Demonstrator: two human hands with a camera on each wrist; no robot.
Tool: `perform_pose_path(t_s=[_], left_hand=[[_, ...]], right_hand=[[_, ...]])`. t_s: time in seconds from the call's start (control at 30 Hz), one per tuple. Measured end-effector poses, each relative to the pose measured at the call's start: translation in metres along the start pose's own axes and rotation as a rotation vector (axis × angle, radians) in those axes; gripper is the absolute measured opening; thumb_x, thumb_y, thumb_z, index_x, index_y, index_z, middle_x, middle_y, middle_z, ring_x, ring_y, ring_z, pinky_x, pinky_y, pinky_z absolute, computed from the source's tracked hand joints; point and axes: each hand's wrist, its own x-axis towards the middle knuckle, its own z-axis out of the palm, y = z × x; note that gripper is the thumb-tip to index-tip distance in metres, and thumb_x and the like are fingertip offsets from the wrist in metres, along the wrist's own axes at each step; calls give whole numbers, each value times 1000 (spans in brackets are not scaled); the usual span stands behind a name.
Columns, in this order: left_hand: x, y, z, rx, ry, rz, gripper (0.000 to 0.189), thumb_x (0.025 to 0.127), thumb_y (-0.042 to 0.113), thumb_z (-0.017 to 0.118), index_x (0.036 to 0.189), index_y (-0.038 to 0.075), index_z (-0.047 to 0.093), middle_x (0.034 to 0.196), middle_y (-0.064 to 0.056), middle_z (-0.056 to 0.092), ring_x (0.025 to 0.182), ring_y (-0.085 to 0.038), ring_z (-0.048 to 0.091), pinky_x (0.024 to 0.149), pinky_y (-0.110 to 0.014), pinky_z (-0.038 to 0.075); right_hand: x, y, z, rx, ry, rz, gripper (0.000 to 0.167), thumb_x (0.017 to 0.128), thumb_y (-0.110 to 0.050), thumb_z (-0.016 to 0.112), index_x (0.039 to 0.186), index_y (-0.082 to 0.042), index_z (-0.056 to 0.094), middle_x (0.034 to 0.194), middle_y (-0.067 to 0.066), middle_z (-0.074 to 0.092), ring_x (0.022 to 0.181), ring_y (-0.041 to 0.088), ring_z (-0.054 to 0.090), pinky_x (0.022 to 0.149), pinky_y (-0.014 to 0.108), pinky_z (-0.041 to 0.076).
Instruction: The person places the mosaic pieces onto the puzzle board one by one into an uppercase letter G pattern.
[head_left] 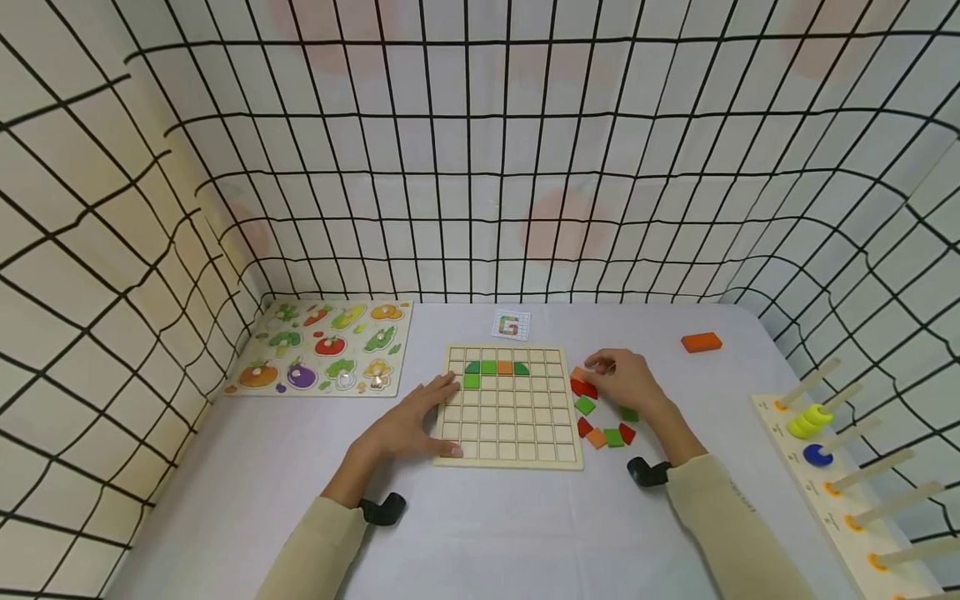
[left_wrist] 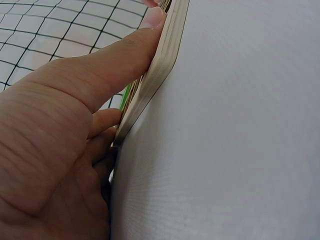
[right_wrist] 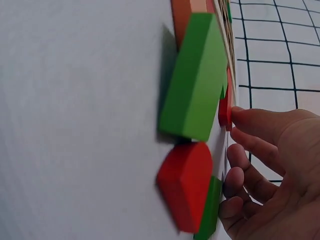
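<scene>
A square wooden grid board (head_left: pixel 517 417) lies flat on the table. In its upper cells sit green and orange pieces, among them a green square (head_left: pixel 489 367) and an orange square (head_left: pixel 505 367). My left hand (head_left: pixel 408 421) rests spread on the board's left edge; the left wrist view shows its thumb (left_wrist: pixel 115 60) on the rim. Right of the board, my right hand (head_left: pixel 626 383) reaches over loose pieces, its thumb tip at a red piece (right_wrist: pixel 225 112). No piece is visibly lifted. Nearby lie a green block (right_wrist: pixel 192 80) and a red curved-edged block (right_wrist: pixel 186 185).
A small pattern card (head_left: pixel 512 325) lies behind the board. A vegetable puzzle (head_left: pixel 397 333) is at the back left, an orange block (head_left: pixel 701 342) at the back right. A pegboard with rings (head_left: pixel 810 421) stands on the right. Black wire mesh (head_left: pixel 480 175) surrounds the table.
</scene>
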Motion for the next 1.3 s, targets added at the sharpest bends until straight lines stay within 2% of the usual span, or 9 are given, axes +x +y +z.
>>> perform_pose_path(t_s=[0.17,0.3,0.43,0.67,0.93,1.3], left_hand=[[0,2,0,-7,10,6,111,72,57,89,163,26,33,174,11,13,162,-32,10,132,-52,11],[1,2,0,-2,12,9,111,72,58,89,163,26,33,174,11,12,162,-31,10,132,-51,10],[2,2,0,-2,15,3,110,72,58,89,163,28,33,174,12,13,162,-32,10,131,-52,12],[3,2,0,-4,9,-11,110,72,58,89,162,29,34,173,12,13,161,-34,10,131,-55,13],[2,1,0,5,6,-12,110,71,58,89,162,29,34,174,13,13,162,-33,10,131,-53,12],[-1,0,1,3,9,3,110,72,57,89,162,27,34,173,12,13,162,-32,9,131,-53,12]], right_hand=[[1,6,-5,0,22,-9,25,99,-25,68,115,-7,75,94,8,68,87,24,56,73,30,47],[1,10,-8,6,29,-7,28,97,-28,71,114,-6,74,90,8,65,86,24,55,72,30,46],[0,12,-10,28,18,10,33,93,-32,76,115,-6,74,91,8,63,87,24,53,72,30,45],[-3,13,-11,35,13,35,35,93,-30,76,117,-5,73,91,7,62,86,23,53,71,30,45],[-4,16,-9,36,21,20,32,95,-23,73,120,-3,72,93,8,66,84,23,55,71,28,47],[-7,15,-6,21,39,6,35,96,-25,73,124,-4,72,101,10,69,88,23,55,72,28,48]])
